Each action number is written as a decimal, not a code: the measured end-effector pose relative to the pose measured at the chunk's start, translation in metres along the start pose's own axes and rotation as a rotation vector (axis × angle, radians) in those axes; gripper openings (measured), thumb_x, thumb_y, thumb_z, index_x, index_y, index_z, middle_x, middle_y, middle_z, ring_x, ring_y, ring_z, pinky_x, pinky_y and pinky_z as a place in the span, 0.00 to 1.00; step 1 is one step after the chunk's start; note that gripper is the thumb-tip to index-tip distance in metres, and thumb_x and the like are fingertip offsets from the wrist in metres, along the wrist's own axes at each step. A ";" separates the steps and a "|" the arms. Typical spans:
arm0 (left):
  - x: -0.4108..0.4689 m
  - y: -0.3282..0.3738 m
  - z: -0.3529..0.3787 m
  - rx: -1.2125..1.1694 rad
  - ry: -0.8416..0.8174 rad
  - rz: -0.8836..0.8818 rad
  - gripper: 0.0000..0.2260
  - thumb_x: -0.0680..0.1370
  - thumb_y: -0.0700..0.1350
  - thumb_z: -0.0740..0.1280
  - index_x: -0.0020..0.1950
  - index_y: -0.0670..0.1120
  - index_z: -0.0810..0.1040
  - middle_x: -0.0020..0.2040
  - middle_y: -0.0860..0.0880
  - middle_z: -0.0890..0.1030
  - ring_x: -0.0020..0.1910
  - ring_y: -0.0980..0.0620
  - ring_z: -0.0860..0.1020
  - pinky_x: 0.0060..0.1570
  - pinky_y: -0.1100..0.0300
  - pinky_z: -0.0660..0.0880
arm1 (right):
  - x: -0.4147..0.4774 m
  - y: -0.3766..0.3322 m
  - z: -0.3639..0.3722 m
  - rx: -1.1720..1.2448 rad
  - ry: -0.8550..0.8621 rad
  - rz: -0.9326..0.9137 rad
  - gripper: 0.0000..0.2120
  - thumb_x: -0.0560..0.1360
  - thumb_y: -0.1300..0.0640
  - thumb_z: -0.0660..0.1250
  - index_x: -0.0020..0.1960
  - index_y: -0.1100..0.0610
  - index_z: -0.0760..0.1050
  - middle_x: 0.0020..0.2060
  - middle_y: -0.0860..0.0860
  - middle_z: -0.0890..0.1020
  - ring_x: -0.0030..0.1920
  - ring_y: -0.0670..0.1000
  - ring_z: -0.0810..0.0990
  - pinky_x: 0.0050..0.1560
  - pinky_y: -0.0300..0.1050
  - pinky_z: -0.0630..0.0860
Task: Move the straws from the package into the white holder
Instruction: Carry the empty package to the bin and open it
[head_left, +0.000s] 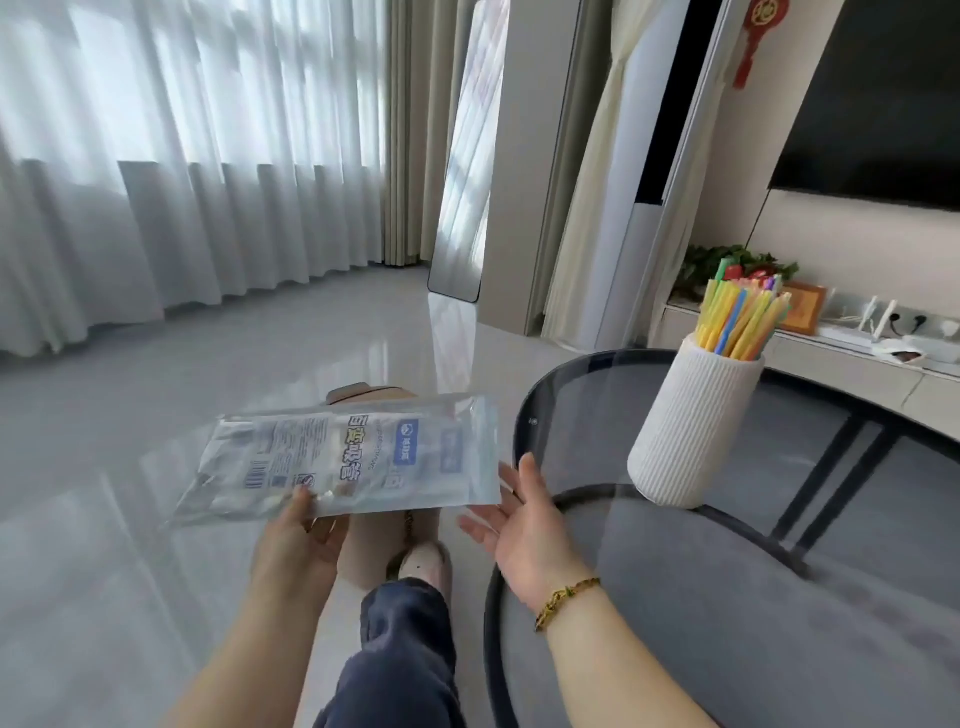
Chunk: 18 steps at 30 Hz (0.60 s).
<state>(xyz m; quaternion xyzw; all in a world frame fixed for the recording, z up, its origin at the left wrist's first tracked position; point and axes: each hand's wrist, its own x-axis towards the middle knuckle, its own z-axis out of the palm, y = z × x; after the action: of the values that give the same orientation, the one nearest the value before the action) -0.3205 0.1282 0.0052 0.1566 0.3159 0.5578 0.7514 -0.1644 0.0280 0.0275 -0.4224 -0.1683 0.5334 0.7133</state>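
"Curtains (182, 182) first, then?"
"Yes, sheer white ones across the far left, with pale glossy floor (260, 353) below them."
"And on the right?"
"A round worktop (571, 374) of dark glass with a black rim."
"Where is the package?"
"The package (353, 457) is in the air over the floor, left of the worktop, lying nearly flat with its printed side up. It is clear plastic, and I cannot tell what is inside."
"The holder?"
"The holder (691, 426), white and ribbed, stands upright on the worktop near its left rim, apart from the package."
"Now the hands."
"The left hand (301, 540) pinches the package's near edge, thumb on top and fingers beneath. The right hand (524, 525) holds nothing. Its palm is up and its fingers are straight and spread wide, just beside the package's right corner. Whether its fingertips touch the plastic I cannot tell."
"Straws?"
"The straws (737, 322) are in the holder, a tight bunch standing out of its mouth and leaning slightly right. Most are yellow, with blue, green and orange among them."
"Anything smaller?"
"A gold bracelet (566, 597) on the right wrist."
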 end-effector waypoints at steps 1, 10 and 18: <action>0.006 0.000 -0.003 0.007 0.004 0.014 0.07 0.79 0.40 0.55 0.45 0.46 0.71 0.26 0.53 0.83 0.26 0.57 0.81 0.26 0.66 0.78 | 0.006 0.013 0.005 -0.046 -0.033 0.025 0.19 0.67 0.44 0.62 0.53 0.55 0.72 0.46 0.52 0.81 0.43 0.49 0.82 0.39 0.44 0.79; 0.040 -0.022 -0.032 0.144 0.103 -0.045 0.08 0.78 0.42 0.58 0.41 0.47 0.73 0.24 0.54 0.81 0.24 0.60 0.79 0.25 0.69 0.76 | 0.060 0.064 0.023 -0.235 0.158 0.123 0.08 0.78 0.62 0.55 0.42 0.57 0.71 0.34 0.54 0.79 0.23 0.45 0.80 0.21 0.36 0.74; 0.085 -0.015 -0.057 0.203 0.266 -0.038 0.06 0.77 0.42 0.59 0.42 0.49 0.72 0.41 0.47 0.76 0.39 0.51 0.75 0.40 0.60 0.71 | 0.116 0.067 -0.005 -0.394 0.279 0.225 0.09 0.78 0.61 0.56 0.41 0.57 0.70 0.35 0.53 0.78 0.26 0.47 0.74 0.18 0.34 0.71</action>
<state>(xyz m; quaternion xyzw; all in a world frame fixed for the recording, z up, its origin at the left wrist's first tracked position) -0.3313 0.1963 -0.0714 0.1504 0.4701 0.5245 0.6938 -0.1593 0.1356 -0.0520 -0.6385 -0.1207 0.5029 0.5699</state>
